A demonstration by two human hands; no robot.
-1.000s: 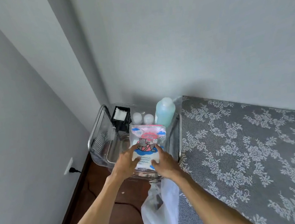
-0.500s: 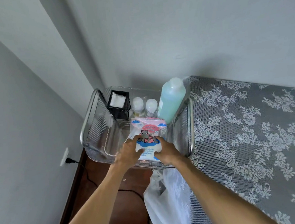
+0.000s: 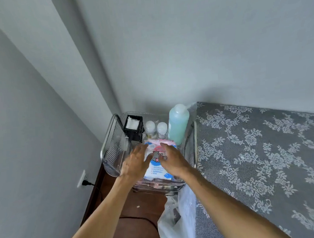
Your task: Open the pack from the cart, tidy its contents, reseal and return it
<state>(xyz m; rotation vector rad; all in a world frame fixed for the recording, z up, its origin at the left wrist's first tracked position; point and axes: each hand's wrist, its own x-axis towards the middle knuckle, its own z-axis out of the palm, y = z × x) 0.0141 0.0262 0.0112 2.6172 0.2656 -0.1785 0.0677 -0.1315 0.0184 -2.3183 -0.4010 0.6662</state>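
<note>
Hands are over the pack (image 3: pixel 157 161) right now. The pack lies flat in the clear top tray of the cart (image 3: pixel 111 157), near the front edge. It is pink, white and blue, with a little cartoon animal on it.

The long way of the pack runs from the front of the cart toward the wall. The near short end points at the person. The far short end sits close to two small white-capped bottles (image 3: pixel 156 128) and a tall green bottle (image 3: pixel 178 124). A black box (image 3: pixel 133 127) with something white in it stands at the back left corner.

The left hand (image 3: pixel 135 163) covers the left side of the pack. The right hand (image 3: pixel 172 161) covers the right side. So the pack lies between the two hands and under them. Both hands look about as near to it as each other. The fingers (image 3: pixel 142 149) are spread out flat and loose, not curled around anything. Whether they touch the pack or float just above it, I cannot tell.

My guess is that the pack is either being picked up or has been set back. I cannot tell which from this, or if its seal is closed.

A bed (image 3: pixel 260 157) with a gray lace cover is just to the right of the cart. A white plastic bag (image 3: pixel 173 223) hangs below the cart's front.

If the pack comes out next, each hand could grip a long side and lift it straight up, clear of the bottles.
</note>
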